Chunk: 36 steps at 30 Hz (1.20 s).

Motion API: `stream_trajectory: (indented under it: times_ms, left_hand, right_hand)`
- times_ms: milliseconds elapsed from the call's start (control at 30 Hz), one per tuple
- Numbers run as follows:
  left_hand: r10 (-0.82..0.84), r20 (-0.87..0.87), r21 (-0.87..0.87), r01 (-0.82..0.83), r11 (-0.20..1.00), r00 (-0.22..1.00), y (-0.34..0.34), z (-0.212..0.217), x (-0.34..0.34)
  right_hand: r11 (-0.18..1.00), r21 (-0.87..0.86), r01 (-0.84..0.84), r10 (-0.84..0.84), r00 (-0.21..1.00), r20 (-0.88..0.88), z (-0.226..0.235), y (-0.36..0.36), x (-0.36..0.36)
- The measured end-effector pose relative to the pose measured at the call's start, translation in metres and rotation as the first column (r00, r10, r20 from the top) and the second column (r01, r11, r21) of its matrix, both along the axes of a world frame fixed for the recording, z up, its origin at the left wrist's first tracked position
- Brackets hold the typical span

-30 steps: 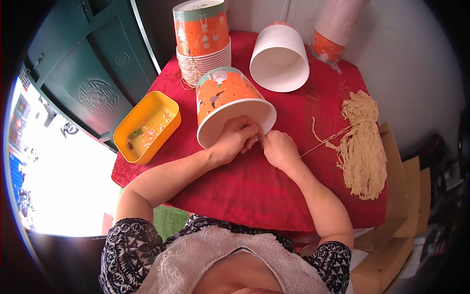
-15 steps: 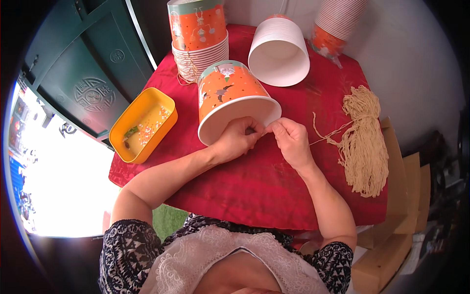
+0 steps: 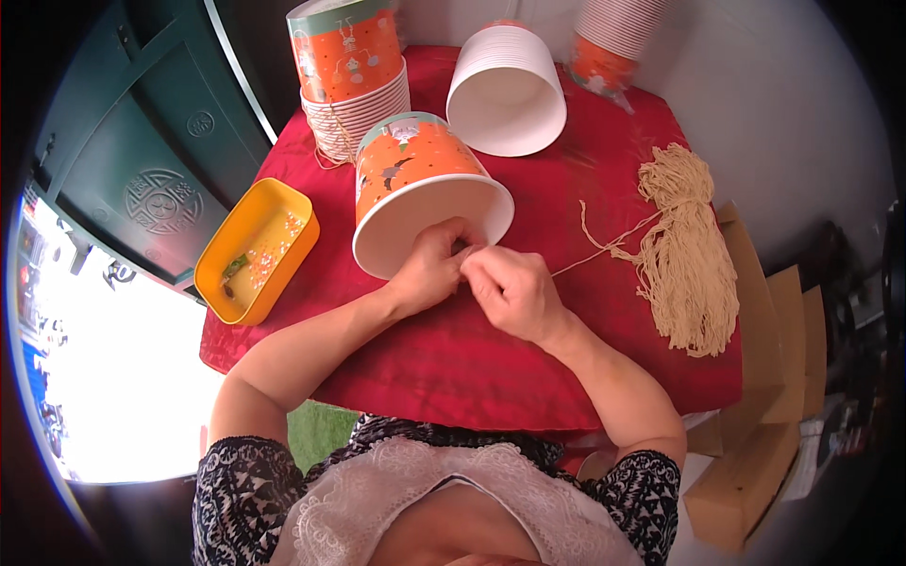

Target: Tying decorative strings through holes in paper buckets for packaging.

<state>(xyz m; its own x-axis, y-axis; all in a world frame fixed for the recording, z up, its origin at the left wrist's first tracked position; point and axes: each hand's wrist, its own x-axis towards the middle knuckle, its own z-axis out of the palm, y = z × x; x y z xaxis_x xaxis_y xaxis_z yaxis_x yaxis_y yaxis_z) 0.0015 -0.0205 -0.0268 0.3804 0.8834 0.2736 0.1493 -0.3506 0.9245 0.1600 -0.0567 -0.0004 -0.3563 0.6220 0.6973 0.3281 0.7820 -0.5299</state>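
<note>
An orange paper bucket (image 3: 425, 160) with a printed pattern and a green band lies tilted on the table, its white mouth toward me. My left hand (image 3: 429, 269) is in front of the mouth near the lower rim, its fingers closed in a pinch. What they hold is hidden. My right hand (image 3: 514, 294) is closed and meets the left fingertips. From its grip a thin beige string (image 3: 590, 257) runs right to a thick bundle of beige strings (image 3: 703, 278) on the red cloth.
A yellow tray (image 3: 310, 243) with small pale and orange bits stands at left. Behind are a stack of orange buckets (image 3: 354, 71), a white-mouthed bucket (image 3: 510, 104) on its side, and another stack (image 3: 613, 42). Cardboard boxes (image 3: 755, 453) stand at right, beyond the red table (image 3: 453, 377).
My right hand has moved left and turned over against my left fingers, drawing the string along. The whole view has shifted slightly. My left hand stays at the bucket's mouth.
</note>
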Motion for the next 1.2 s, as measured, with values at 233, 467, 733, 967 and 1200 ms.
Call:
stream_trajectory:
  times_ms: [233, 467, 733, 967, 1200]
  left_hand:
    - [-0.008, -0.079, -0.328, -0.018, 0.945, 0.997, -0.006, 0.017, -0.005]
    - [-0.092, 0.019, -0.264, 0.093, 0.96, 0.996, -0.006, 0.016, -0.005]
    - [-0.095, 0.029, -0.167, 0.099, 0.981, 0.995, -0.007, 0.006, -0.009]
    - [-0.088, 0.052, -0.167, 0.095, 0.981, 0.995, -0.006, 0.006, -0.006]
    - [-0.086, -0.038, -0.205, 0.076, 0.976, 0.996, -0.001, 0.011, -0.008]
  right_hand:
    - [0.895, 0.32, -0.312, 0.251, 0.943, 0.217, 0.02, -0.027, -0.009]
    - [0.95, 0.007, 0.311, -0.311, 0.95, 0.016, -0.012, 0.004, 0.003]
    - [0.939, 0.074, 0.336, -0.343, 0.934, 0.099, -0.018, 0.012, 0.005]
    - [0.935, 0.077, 0.345, -0.354, 0.909, 0.22, -0.015, 0.01, 0.009]
    - [0.942, 0.002, 0.336, -0.332, 0.929, 0.163, -0.025, 0.018, 0.009]
